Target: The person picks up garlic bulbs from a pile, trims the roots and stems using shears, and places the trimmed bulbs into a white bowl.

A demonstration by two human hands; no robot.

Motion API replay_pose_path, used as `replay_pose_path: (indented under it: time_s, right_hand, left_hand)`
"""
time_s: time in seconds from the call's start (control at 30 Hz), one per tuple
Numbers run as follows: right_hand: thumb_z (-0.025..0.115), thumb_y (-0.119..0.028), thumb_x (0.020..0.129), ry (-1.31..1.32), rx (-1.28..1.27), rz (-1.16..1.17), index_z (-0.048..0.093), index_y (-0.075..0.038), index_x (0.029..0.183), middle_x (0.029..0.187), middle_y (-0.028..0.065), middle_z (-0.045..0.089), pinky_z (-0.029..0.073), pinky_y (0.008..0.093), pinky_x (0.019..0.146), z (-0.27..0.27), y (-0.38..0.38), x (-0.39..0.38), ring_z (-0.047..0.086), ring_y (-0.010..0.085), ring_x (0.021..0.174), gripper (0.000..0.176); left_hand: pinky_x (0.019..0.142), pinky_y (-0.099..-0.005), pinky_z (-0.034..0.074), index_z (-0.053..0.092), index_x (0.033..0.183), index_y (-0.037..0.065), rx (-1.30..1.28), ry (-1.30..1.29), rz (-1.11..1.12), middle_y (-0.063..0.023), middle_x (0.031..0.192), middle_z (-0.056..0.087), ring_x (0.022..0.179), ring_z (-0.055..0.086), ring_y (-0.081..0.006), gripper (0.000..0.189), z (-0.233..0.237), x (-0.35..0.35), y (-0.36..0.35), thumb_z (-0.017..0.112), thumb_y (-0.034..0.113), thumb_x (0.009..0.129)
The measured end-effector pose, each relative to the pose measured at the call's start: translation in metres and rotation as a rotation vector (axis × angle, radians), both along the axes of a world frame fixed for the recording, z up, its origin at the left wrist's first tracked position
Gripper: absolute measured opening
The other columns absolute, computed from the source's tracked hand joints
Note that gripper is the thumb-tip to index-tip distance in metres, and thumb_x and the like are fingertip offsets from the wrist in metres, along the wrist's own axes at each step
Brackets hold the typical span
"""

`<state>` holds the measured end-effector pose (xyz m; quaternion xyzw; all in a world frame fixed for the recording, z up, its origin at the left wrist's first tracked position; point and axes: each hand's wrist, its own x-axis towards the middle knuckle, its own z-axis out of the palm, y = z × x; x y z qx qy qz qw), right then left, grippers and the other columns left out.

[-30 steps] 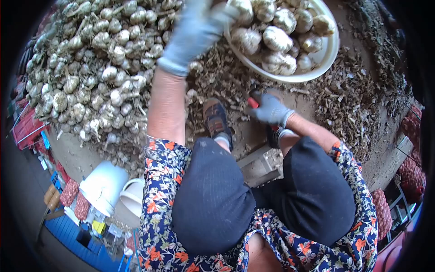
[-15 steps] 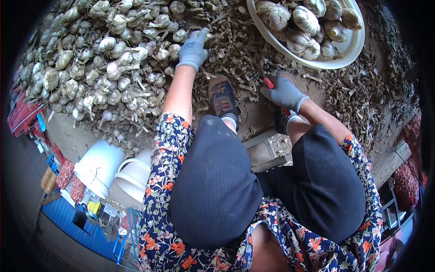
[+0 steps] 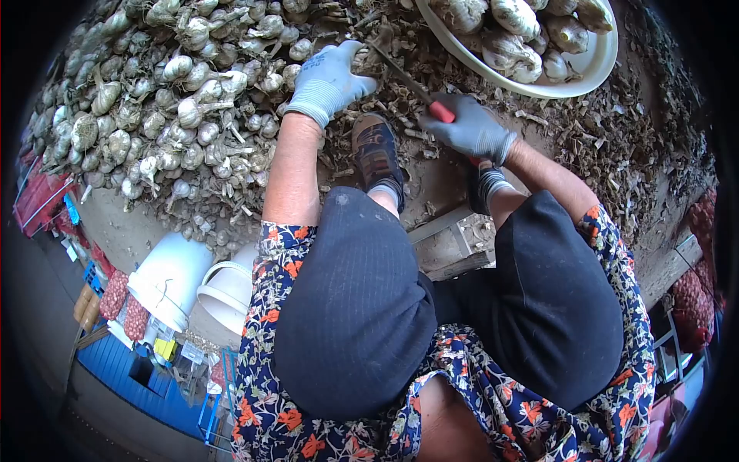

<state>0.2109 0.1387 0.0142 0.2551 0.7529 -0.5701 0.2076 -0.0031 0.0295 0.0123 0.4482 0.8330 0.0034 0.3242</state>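
Observation:
My left hand (image 3: pixel 329 81), in a pale grey glove, hovers at the right edge of a big heap of garlic bulbs (image 3: pixel 188 112). Its thumb is spread from the fingers, and I see nothing gripped between them. My right hand (image 3: pixel 471 129), in a darker-looking grey glove, is closed round the red handle of a knife (image 3: pixel 406 75). The long, narrow, dark blade points up and left, its tip close to my left fingertips. Above my right hand sits a pale basin (image 3: pixel 531 86) with large garlic bulbs (image 3: pixel 514 52) in it.
Dry stalks and peelings (image 3: pixel 608 146) litter the ground. My shoe (image 3: pixel 377 150) stands between the hands. A white bucket (image 3: pixel 171 277) and a smaller white bucket (image 3: pixel 227 296) are at lower left, near net sacks (image 3: pixel 115 295). Another red net sack (image 3: pixel 693 304) lies at right.
My left hand has shifted slightly closer to me, its thumb now spread to the right. My right hand has moved left and up, bringing the knife blade up near the left hand.

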Motion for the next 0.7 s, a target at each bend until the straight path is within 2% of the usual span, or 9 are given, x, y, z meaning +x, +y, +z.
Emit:
replay_pose_path:
  time_s: [0.1, 0.13, 0.17, 0.23, 0.3, 0.37, 0.57, 0.6, 0.7]
  right_hand:
    - [0.059, -0.041, 0.081, -0.146, -0.070, -0.170, 0.059, -0.003, 0.092, 0.083, 0.0197, 0.063, 0.047, 0.0420, 0.074, -0.006, -0.001, 0.019, 0.062, 0.0364, 0.079, 0.039]
    - [0.061, -0.040, 0.081, -0.129, -0.013, -0.119, 0.058, -0.004, 0.090, 0.082, 0.0201, 0.063, 0.047, 0.0425, 0.071, -0.008, -0.001, 0.026, 0.061, 0.0384, 0.077, 0.037]
    - [0.061, -0.040, 0.081, -0.125, -0.015, -0.117, 0.058, -0.004, 0.090, 0.082, 0.0201, 0.063, 0.047, 0.0425, 0.071, -0.011, -0.001, 0.032, 0.061, 0.0384, 0.077, 0.037]
    - [0.062, -0.040, 0.081, 0.030, 0.156, 0.144, 0.054, -0.004, 0.093, 0.083, 0.0219, 0.063, 0.047, 0.0442, 0.071, -0.013, -0.007, 0.042, 0.061, 0.0402, 0.079, 0.039]
    - [0.063, -0.039, 0.081, 0.028, 0.181, 0.160, 0.051, -0.003, 0.098, 0.083, 0.0239, 0.063, 0.047, 0.0458, 0.072, -0.004, -0.006, 0.033, 0.061, 0.0417, 0.083, 0.042]
    - [0.062, -0.036, 0.083, 0.035, 0.260, 0.164, 0.049, -0.002, 0.102, 0.083, 0.0247, 0.062, 0.047, 0.0471, 0.073, 0.000, -0.003, 0.025, 0.061, 0.0418, 0.083, 0.041]
    - [0.058, -0.033, 0.085, 0.145, 0.605, 0.212, 0.046, -0.003, 0.107, 0.085, 0.0243, 0.061, 0.049, 0.0490, 0.075, 0.010, 0.005, 0.024, 0.062, 0.0417, 0.084, 0.039]
    - [0.061, -0.029, 0.083, 0.023, 0.528, 0.178, 0.044, -0.005, 0.118, 0.092, 0.0229, 0.060, 0.048, 0.0492, 0.074, 0.009, 0.007, 0.024, 0.060, 0.0415, 0.086, 0.046]
    - [0.061, -0.029, 0.083, 0.104, 0.525, 0.095, 0.044, -0.004, 0.117, 0.095, 0.0227, 0.059, 0.048, 0.0491, 0.074, 0.012, 0.007, 0.025, 0.060, 0.0409, 0.087, 0.045]
  left_hand:
    - [0.094, -0.0384, 0.046, 0.053, 0.127, 0.011, 0.274, -0.097, 0.199, -0.0187, 0.118, 0.059, 0.107, 0.059, -0.0313, 0.061, -0.023, -0.010, -0.025, 0.075, 0.023, 0.071]
    - [0.094, -0.0345, 0.046, 0.051, 0.127, 0.008, 0.569, -0.419, 0.384, -0.0140, 0.117, 0.059, 0.106, 0.059, -0.0246, 0.061, -0.038, -0.009, -0.032, 0.074, 0.007, 0.071]
    - [0.094, -0.0345, 0.046, 0.051, 0.127, 0.008, 0.568, -0.414, 0.384, -0.0140, 0.117, 0.059, 0.106, 0.059, -0.0246, 0.061, -0.035, -0.007, -0.033, 0.074, 0.007, 0.071]
    - [0.094, -0.0284, 0.045, 0.045, 0.130, 0.007, 0.891, -0.891, 0.550, -0.0062, 0.117, 0.056, 0.106, 0.056, -0.0154, 0.060, -0.020, 0.014, -0.037, 0.067, -0.005, 0.075]
    - [0.096, -0.0343, 0.046, 0.046, 0.126, 0.010, 0.917, -1.004, 0.621, -0.0085, 0.117, 0.058, 0.106, 0.059, -0.0194, 0.057, -0.015, 0.019, -0.036, 0.066, -0.003, 0.074]
    - [0.095, -0.0358, 0.048, 0.047, 0.123, 0.010, 1.042, -1.523, 0.718, -0.0084, 0.114, 0.060, 0.105, 0.060, -0.0201, 0.052, -0.012, 0.019, -0.034, 0.065, -0.004, 0.076]
    - [0.094, -0.0332, 0.047, 0.042, 0.123, 0.003, 0.962, -0.899, 0.524, -0.0131, 0.120, 0.054, 0.106, 0.057, -0.0186, 0.053, 0.011, 0.015, -0.038, 0.067, -0.002, 0.077]
    - [0.093, -0.0309, 0.047, 0.040, 0.124, 0.001, 0.918, -0.764, 0.450, -0.0133, 0.120, 0.053, 0.105, 0.057, -0.0172, 0.055, 0.018, 0.016, -0.037, 0.066, -0.003, 0.076]
    - [0.094, -0.0290, 0.046, 0.038, 0.127, -0.001, 0.833, -0.639, 0.410, -0.0124, 0.121, 0.053, 0.105, 0.056, -0.0156, 0.057, 0.026, 0.021, -0.038, 0.063, -0.003, 0.075]
